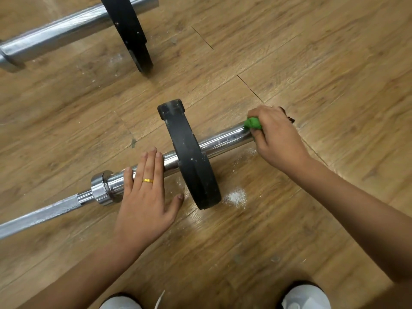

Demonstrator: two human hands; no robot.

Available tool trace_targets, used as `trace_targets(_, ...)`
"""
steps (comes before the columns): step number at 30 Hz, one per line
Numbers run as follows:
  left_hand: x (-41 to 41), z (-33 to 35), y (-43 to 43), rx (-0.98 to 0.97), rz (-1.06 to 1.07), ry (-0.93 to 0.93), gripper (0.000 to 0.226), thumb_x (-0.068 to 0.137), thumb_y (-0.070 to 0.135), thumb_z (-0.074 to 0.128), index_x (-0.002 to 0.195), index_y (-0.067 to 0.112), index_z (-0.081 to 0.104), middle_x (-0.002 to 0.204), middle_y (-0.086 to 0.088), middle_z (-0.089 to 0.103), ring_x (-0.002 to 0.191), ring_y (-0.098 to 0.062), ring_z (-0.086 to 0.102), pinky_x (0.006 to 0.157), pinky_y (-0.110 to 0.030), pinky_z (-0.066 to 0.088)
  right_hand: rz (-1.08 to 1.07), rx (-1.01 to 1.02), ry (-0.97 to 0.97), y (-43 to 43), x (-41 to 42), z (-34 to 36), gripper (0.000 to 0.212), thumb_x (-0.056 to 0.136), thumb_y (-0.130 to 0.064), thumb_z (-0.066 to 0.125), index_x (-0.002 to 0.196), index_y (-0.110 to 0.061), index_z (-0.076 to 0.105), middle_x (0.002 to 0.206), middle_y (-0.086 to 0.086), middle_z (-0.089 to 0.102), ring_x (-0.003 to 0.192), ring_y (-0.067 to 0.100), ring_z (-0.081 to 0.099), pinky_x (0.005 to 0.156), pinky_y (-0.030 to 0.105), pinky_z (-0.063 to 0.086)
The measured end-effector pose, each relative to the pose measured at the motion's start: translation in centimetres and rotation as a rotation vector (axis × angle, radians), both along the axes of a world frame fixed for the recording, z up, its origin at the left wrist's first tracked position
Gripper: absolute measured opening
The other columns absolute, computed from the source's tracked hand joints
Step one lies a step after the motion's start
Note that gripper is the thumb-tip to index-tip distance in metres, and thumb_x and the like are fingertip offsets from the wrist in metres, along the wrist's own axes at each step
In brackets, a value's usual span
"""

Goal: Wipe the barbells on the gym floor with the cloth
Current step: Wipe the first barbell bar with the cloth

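The left forearm point(89, 264) and right forearm point(356, 219) are bare up to the frame's edge. The left hand point(145, 197) wears a plain gold ring point(148, 180) on its ring finger, and its nails are short. Low in view sit a white left shoe point(120, 303) and white right shoe point(305, 297), each dark-rimmed behind the toe.

Bare floor point(289, 63) lies open between the far barbell point(66, 34) and the near barbell point(223, 141). On the near one an upright black plate point(191, 157) blocks the bar. The left grip point(145, 197) lies flat on one side. The right grip point(276, 137), curled round the cloth point(253, 123), covers the end.
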State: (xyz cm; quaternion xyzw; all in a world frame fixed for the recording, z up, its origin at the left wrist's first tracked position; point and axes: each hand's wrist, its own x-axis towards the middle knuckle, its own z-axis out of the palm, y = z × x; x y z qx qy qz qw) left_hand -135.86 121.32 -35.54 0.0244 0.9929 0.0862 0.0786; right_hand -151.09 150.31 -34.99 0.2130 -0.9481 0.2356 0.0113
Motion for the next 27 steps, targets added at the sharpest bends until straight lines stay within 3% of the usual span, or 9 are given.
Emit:
trace_targets(3, 0.8, 0.0, 0.2, 0.005, -0.009, -0.015, 0.091, 0.096, 0.063, 0.03, 0.161, 0.01, -0.006, 0.169, -0.007, -0.009, 0.155, -0.019, -0.013, 0.125, -0.052, 0.002, 0.128, 0.058, -0.033, 0.6, 0.3, 0.0, 0.022, 0.095, -0.014, 0.056, 0.117, -0.009, 0.06, 0.114, 0.005, 0.065, 0.112, 0.024, 0.056, 0.102, 0.039, 0.042)
trace_targets(7, 1.8, -0.1, 0.4, 0.009, -0.027, -0.018, 0.091, 0.097, 0.061, 0.033, 0.16, 0.01, -0.008, 0.169, -0.007, -0.013, 0.155, -0.021, -0.013, 0.125, -0.053, 0.001, -0.084, 0.039, -0.059, 1.7, -0.1, 0.7, 0.022, 0.095, -0.014, 0.052, 0.112, -0.006, 0.063, 0.111, 0.009, 0.067, 0.107, 0.029, 0.057, 0.09, 0.029, 0.037)
trace_targets(13, 3.7, -0.6, 1.3, 0.037, -0.04, -0.01, 0.092, 0.096, 0.055, 0.04, 0.16, 0.008, -0.005, 0.169, -0.009, -0.012, 0.155, -0.026, -0.01, 0.123, -0.046, -0.009, 0.079, 0.12, -0.127, 2.6, 1.9, 1.0, 0.033, 0.091, -0.025, 0.045, 0.117, -0.01, 0.06, 0.114, 0.006, 0.066, 0.11, 0.027, 0.057, 0.096, 0.042, 0.044)
trace_targets(18, 5.2, -0.4, 1.7, 0.071, -0.058, -0.012, 0.091, 0.096, 0.055, 0.038, 0.161, 0.007, -0.003, 0.169, -0.009, -0.011, 0.156, -0.027, -0.009, 0.123, -0.042, -0.012, 0.014, 0.06, -0.076, 2.8, 3.8, 0.8, 0.027, 0.09, -0.017, 0.051, 0.112, -0.008, 0.061, 0.11, 0.008, 0.065, 0.105, 0.028, 0.056, 0.095, 0.035, 0.04)
trace_targets(21, 6.0, 0.0, 1.6, 0.125, -0.094, -0.023, 0.09, 0.096, 0.055, 0.038, 0.161, 0.008, -0.004, 0.169, -0.008, -0.011, 0.156, -0.027, -0.009, 0.123, -0.039, -0.014, 0.123, 0.068, -0.11, 3.4, 4.6, 0.7, 0.032, 0.089, -0.019, 0.048, 0.117, -0.009, 0.06, 0.116, 0.007, 0.064, 0.111, 0.027, 0.057, 0.1, 0.041, 0.043)
trace_targets(23, 6.3, 0.5, 1.2, 0.146, -0.135, -0.038, 0.089, 0.096, 0.055, 0.037, 0.161, 0.008, -0.003, 0.169, -0.008, -0.01, 0.156, -0.027, -0.008, 0.123, -0.038, -0.012, 0.085, 0.075, -0.111, 4.1, 4.4, 0.7, 0.033, 0.089, -0.02, 0.045, 0.116, -0.009, 0.06, 0.116, 0.008, 0.065, 0.109, 0.03, 0.058, 0.099, 0.043, 0.043)
trace_targets(27, 6.5, 0.6, 0.8, 0.078, -0.192, -0.045, 0.089, 0.096, 0.054, 0.038, 0.16, 0.004, 0.002, 0.169, -0.012, -0.006, 0.156, -0.029, -0.005, 0.124, -0.041, -0.008, 0.001, 0.019, -0.039, 3.0, 6.3, 0.3, 0.027, 0.089, -0.009, 0.053, 0.115, -0.005, 0.06, 0.116, 0.011, 0.064, 0.111, 0.032, 0.057, 0.109, 0.04, 0.033)
